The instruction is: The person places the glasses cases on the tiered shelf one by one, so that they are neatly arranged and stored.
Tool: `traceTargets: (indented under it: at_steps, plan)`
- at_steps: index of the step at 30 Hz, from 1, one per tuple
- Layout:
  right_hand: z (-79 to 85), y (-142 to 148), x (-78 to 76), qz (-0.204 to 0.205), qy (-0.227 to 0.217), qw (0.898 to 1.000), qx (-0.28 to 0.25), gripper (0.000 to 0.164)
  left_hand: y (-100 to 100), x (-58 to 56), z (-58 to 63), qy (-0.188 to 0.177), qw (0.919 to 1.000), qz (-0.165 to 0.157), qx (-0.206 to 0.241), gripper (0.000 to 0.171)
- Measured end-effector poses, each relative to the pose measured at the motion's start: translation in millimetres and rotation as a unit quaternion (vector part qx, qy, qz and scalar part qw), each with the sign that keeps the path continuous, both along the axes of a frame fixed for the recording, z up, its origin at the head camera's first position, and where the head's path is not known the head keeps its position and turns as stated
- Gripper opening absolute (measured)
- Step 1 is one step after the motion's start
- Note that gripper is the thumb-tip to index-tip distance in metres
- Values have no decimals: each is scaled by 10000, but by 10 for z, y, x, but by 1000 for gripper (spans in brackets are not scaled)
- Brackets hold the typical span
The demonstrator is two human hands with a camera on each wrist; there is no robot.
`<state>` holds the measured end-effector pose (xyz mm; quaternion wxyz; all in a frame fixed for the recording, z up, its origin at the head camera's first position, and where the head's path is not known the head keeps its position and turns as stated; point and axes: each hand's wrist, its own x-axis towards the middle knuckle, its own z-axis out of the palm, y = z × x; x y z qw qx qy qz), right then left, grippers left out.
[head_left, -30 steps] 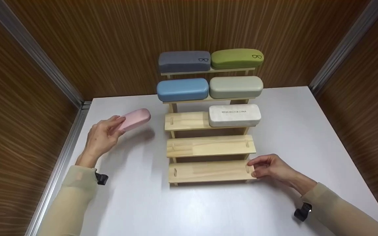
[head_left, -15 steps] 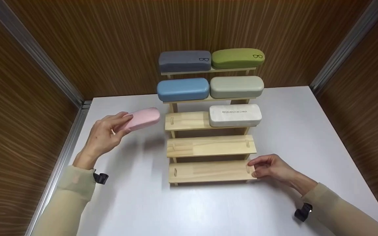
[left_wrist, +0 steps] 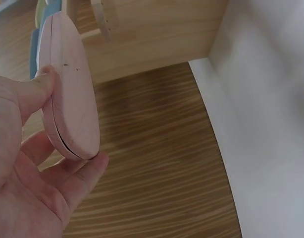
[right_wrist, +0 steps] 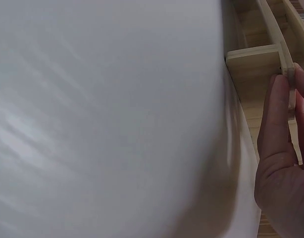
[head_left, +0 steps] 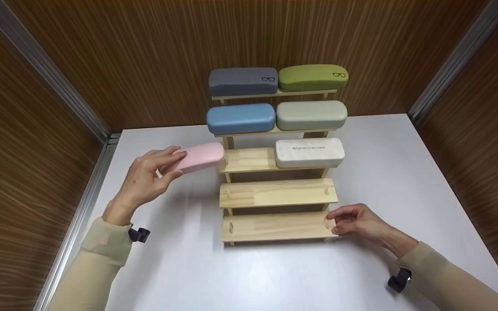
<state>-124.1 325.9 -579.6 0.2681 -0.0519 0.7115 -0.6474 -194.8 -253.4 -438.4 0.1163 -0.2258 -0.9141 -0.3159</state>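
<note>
My left hand (head_left: 147, 177) pinches a pink glasses case (head_left: 199, 157) by its left end, thumb on one side and fingers on the other. The case's right end overlaps the left end of the rack's middle shelf in the head view. In the left wrist view the pink glasses case (left_wrist: 73, 89) is closed, with a thin seam along its edge. At the front, my right hand (head_left: 359, 222) grips the right end of the lowest shelf of a wooden stepped rack (head_left: 275, 226). The right wrist view shows thumb and fingers around that shelf's edge (right_wrist: 289, 82).
On the rack's top step sit a grey-blue glasses case (head_left: 243, 81) and a green one (head_left: 313, 77). Below them are a blue case (head_left: 241, 118) and a pale grey-green case (head_left: 311, 115). A white case (head_left: 309, 152) fills the middle shelf's right half. Wood-grain panels (head_left: 249, 34) enclose the white table (head_left: 270, 276).
My left hand has carried the pink glasses case to the right, up to the rack's left side. The right hand and the rack have stayed in place.
</note>
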Motion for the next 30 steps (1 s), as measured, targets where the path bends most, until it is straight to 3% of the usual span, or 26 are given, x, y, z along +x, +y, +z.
traceTargets:
  at_steps: [18, 30]
  plan:
    - [-20, 16, -7, 129, -35, 9998, -169, 37, 436, -99, 78, 363, 9979, -516, -126, 44]
    - [-11, 11, 5, 38, -33, 9998, -169, 37, 699, -213, 65, 371, 9961, -782, -171, 45]
